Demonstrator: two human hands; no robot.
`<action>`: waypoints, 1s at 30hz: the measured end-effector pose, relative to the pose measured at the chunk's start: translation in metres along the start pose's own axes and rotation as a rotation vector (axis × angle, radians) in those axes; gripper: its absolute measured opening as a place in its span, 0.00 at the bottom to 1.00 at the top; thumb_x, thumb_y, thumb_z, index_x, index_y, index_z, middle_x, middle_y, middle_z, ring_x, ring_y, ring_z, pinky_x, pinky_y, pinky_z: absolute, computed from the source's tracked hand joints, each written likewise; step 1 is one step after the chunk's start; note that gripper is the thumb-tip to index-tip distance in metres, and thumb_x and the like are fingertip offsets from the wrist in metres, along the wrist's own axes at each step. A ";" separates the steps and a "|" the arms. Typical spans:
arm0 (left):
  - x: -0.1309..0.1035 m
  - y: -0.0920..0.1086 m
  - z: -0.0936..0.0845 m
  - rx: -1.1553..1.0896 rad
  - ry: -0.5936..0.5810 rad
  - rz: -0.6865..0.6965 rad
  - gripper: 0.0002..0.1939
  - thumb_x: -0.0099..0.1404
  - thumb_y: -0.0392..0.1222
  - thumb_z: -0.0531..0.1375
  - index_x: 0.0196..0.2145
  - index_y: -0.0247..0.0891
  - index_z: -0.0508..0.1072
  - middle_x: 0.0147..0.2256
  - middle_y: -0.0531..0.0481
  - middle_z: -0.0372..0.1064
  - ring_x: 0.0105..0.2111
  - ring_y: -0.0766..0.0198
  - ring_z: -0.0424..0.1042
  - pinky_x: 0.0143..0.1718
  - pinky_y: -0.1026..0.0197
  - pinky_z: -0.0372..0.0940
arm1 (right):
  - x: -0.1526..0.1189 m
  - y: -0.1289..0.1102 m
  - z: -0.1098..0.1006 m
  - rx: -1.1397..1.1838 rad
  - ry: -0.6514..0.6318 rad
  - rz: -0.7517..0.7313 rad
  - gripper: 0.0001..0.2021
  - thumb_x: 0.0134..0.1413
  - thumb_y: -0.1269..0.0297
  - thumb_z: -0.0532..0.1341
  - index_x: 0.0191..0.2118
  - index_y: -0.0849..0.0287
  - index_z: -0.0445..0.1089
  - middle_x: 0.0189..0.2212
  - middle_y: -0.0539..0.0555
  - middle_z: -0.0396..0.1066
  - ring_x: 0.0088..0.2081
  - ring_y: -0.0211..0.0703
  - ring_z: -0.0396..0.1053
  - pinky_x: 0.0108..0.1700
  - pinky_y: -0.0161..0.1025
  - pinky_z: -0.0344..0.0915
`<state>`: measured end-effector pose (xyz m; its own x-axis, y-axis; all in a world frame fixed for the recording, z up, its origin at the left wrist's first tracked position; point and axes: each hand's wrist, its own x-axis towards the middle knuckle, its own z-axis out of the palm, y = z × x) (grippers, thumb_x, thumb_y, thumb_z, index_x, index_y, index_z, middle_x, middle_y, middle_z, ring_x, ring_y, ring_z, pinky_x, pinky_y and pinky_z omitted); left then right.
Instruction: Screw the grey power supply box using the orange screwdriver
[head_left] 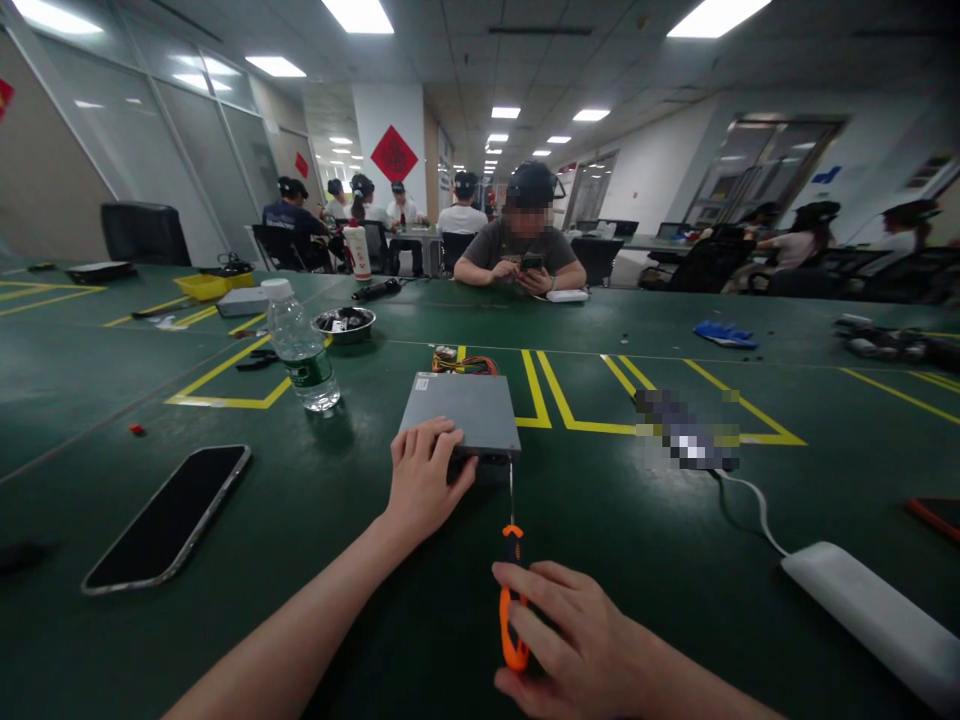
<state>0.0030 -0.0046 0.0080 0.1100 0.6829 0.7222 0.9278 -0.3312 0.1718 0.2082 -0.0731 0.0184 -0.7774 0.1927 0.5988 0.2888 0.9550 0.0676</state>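
Observation:
A grey metal computer power supply (465, 405) lies flat on the green table in front of me, its bundle of coloured wires (469, 364) at the far side. My left hand (426, 470) grips its near left corner, fingers on top and thumb against the near face. In my right hand (570, 630) is an orange and black screwdriver (513, 610), held by the handle between fingers and thumb. The screwdriver's shaft points away from me, and its tip meets the near face close to the right corner. Whether the tip sits in a screw is too small to tell.
A water bottle (304, 350) and a metal bowl (345, 324) of small parts stand left of the power supply. A phone (172, 515) lies nearer left. At right are a white power bank (870, 610) with a cable and blue gloves (725, 334). A person (521, 250) sits opposite.

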 end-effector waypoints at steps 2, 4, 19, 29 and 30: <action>0.000 0.000 0.000 -0.002 0.000 -0.006 0.12 0.58 0.44 0.57 0.41 0.41 0.65 0.45 0.45 0.65 0.47 0.55 0.62 0.47 0.50 0.53 | 0.002 -0.001 -0.002 -0.004 -0.041 -0.013 0.14 0.55 0.62 0.53 0.44 0.65 0.66 0.37 0.66 0.72 0.33 0.45 0.72 0.33 0.40 0.69; -0.001 0.000 0.000 -0.005 -0.001 -0.012 0.12 0.58 0.44 0.57 0.40 0.42 0.66 0.45 0.45 0.65 0.47 0.55 0.62 0.46 0.50 0.53 | 0.003 -0.002 -0.003 -0.005 -0.063 -0.024 0.14 0.55 0.64 0.53 0.45 0.65 0.66 0.37 0.65 0.72 0.30 0.43 0.72 0.31 0.39 0.68; -0.001 0.000 -0.001 0.008 -0.005 0.002 0.12 0.58 0.44 0.57 0.41 0.41 0.66 0.45 0.45 0.65 0.47 0.55 0.62 0.47 0.51 0.53 | -0.001 0.002 0.005 -0.022 -0.093 -0.014 0.13 0.55 0.61 0.55 0.44 0.63 0.65 0.37 0.64 0.72 0.33 0.44 0.72 0.33 0.39 0.67; -0.002 -0.001 0.001 0.004 -0.014 -0.001 0.12 0.59 0.44 0.56 0.42 0.41 0.65 0.45 0.45 0.64 0.48 0.55 0.62 0.47 0.51 0.52 | 0.000 0.002 0.004 0.036 -0.023 0.025 0.14 0.56 0.59 0.54 0.44 0.63 0.63 0.38 0.63 0.73 0.37 0.44 0.72 0.38 0.41 0.68; -0.002 -0.001 0.000 0.005 -0.014 -0.001 0.13 0.59 0.44 0.56 0.42 0.41 0.66 0.45 0.44 0.64 0.48 0.55 0.62 0.47 0.51 0.52 | 0.001 0.002 0.003 0.027 -0.037 0.023 0.14 0.57 0.60 0.53 0.45 0.63 0.63 0.38 0.63 0.72 0.35 0.43 0.72 0.38 0.41 0.68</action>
<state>0.0021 -0.0053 0.0061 0.1142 0.6925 0.7123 0.9297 -0.3272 0.1691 0.2061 -0.0701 0.0168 -0.7911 0.2222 0.5699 0.2919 0.9559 0.0325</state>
